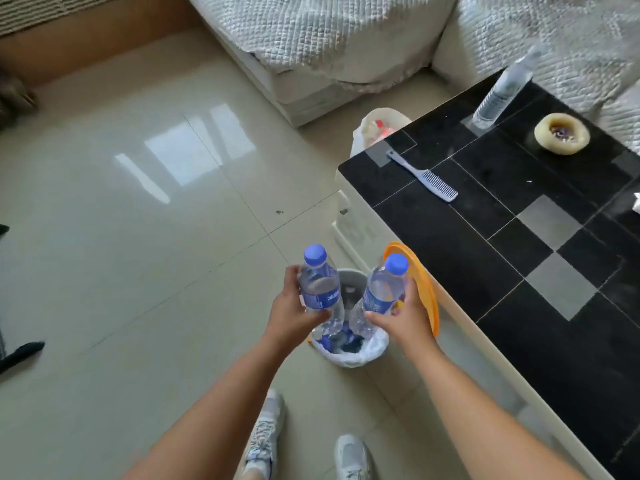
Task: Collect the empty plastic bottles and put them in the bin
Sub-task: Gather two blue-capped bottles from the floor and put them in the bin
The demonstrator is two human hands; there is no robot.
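Observation:
My left hand point(289, 315) grips a clear plastic bottle point(320, 287) with a blue cap and blue label. My right hand point(403, 315) grips a second bottle point(377, 294) of the same kind. Both bottles stand upright just above a small bin point(349, 351) lined with a white bag, on the floor beside the table. Blue-labelled bottles lie inside the bin. The bin's orange lid point(427, 292) is swung open against the table side. A third clear bottle point(504, 90) stands on the black table at the far right.
The black tiled table point(519, 237) carries a pale comb point(426, 176) and a roll of tape point(561, 133). A white bag with rubbish point(375, 128) stands behind the table corner. A white sofa point(329, 46) is beyond. My shoes point(266, 441) are on the glossy floor.

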